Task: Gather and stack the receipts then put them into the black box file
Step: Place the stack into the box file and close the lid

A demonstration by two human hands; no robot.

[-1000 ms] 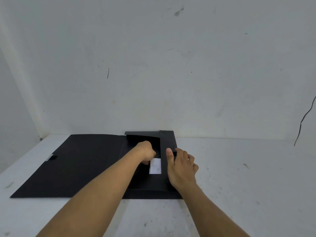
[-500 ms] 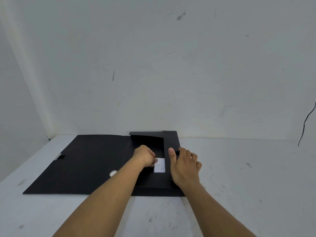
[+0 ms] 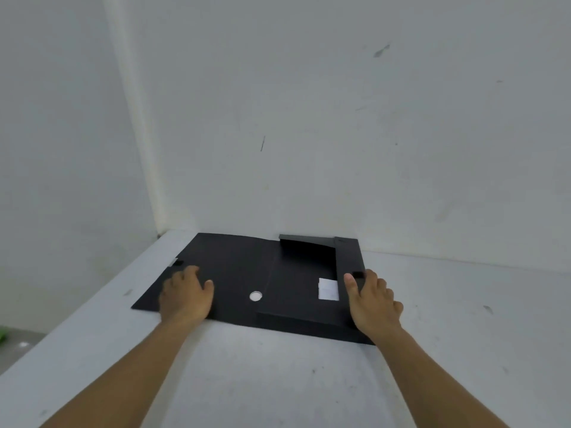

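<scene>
The black box file (image 3: 241, 270) lies open on the white table, its lid spread flat to the left and its tray to the right. A small stack of white receipts (image 3: 328, 289) rests inside the tray against the right wall. My left hand (image 3: 185, 295) lies on the front left part of the open lid, fingers spread. My right hand (image 3: 372, 301) grips the tray's right side wall, thumb inside and fingers outside. A round finger hole (image 3: 255, 295) shows in the spine.
The white table (image 3: 278, 372) sits in a corner; walls stand close behind and to the left. Its left edge drops to the floor, where something green (image 3: 2, 333) lies. A small fastening tab (image 3: 176, 262) sits at the lid's far left edge.
My left hand has let go of the receipts and moved left onto the open lid. The receipts stay in the tray. My right hand still holds the side wall. The view has swung left.
</scene>
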